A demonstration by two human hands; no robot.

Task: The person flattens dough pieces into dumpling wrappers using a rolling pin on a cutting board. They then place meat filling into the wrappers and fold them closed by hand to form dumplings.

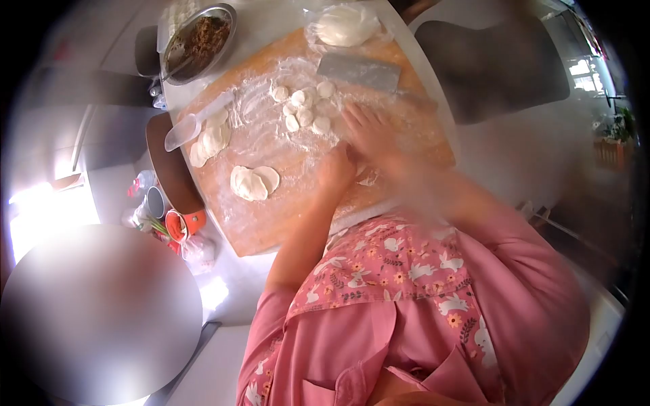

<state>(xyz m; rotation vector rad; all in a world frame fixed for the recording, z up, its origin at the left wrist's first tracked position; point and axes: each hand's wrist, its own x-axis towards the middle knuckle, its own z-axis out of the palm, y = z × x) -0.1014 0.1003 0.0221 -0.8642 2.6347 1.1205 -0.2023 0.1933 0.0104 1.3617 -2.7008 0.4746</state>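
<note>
- On the floured board (284, 230), your small dough pieces (305, 117) are lying in a loose cluster, left of your right hand (369, 132) and on the far side of your left hand (336, 168).
- The closest one, the near-right dough piece (321, 125), is sitting just beside your right fingertips, so your right hand is having the shorter reach.
- Your right fingers are stretching out open, pointing far and slightly left; whether the palm is covering anything, you cannot tell from here.
- Your left hand is curling inward near your right wrist; whether it is gripping something is staying hidden.
- The cluster is showing no clear long axis, while the grey flat blade (359, 71) beyond your right hand is lying lengthwise from left to right.
- Well to the left, flat dough rounds (250, 185) are overlapping in a pile, nearer your left hand than your right.
</note>
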